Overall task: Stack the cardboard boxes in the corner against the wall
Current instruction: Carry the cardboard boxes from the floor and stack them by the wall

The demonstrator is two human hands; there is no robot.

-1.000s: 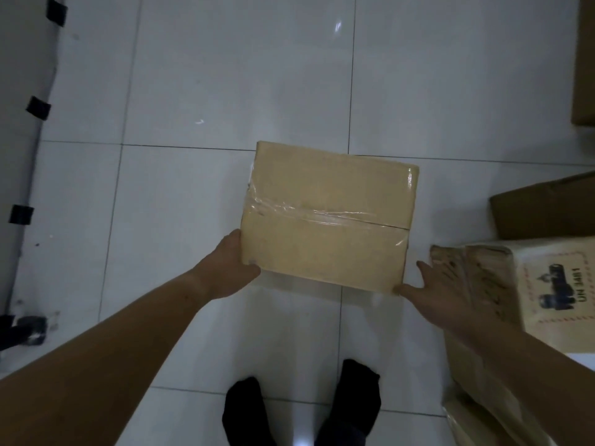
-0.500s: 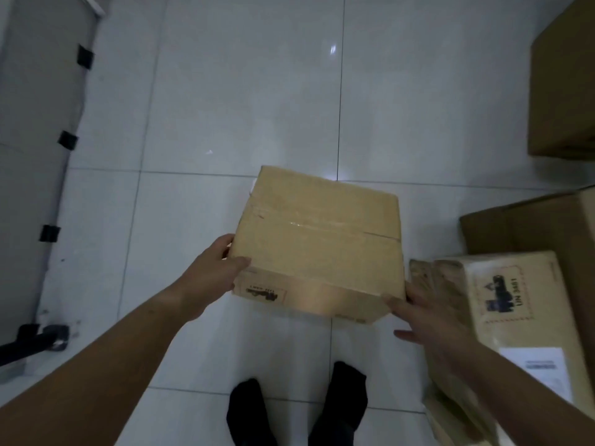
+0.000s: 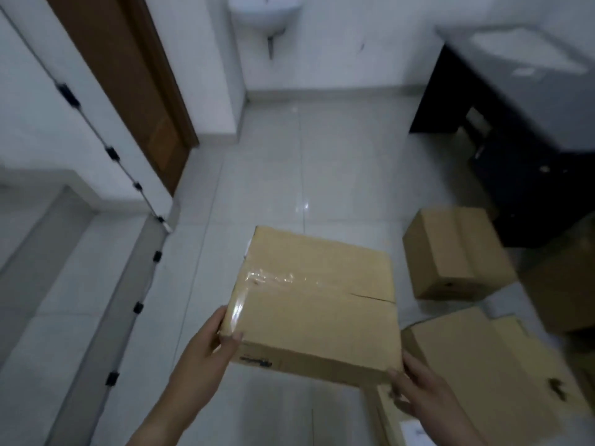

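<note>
I hold a flat taped cardboard box (image 3: 318, 300) in front of me, above the white tiled floor. My left hand (image 3: 206, 352) grips its near left corner, thumb on top. My right hand (image 3: 415, 391) holds the near right corner from below and the side. Another cardboard box (image 3: 457, 255) stands on the floor to the right. A larger cardboard box (image 3: 489, 375) lies low at the right, just beside my right hand. The corner of the white walls (image 3: 244, 91) lies ahead.
A brown wooden door (image 3: 128, 91) stands at the left, with a cable and black clips (image 3: 111, 152) running down the wall. A dark cabinet (image 3: 528, 175) with a grey top stands at the right. A white basin (image 3: 264, 11) hangs on the far wall.
I have lifted the box off the floor and raised my head; the view now shows the door, far wall and cabinet. Both hands stay on the box's near corners.
</note>
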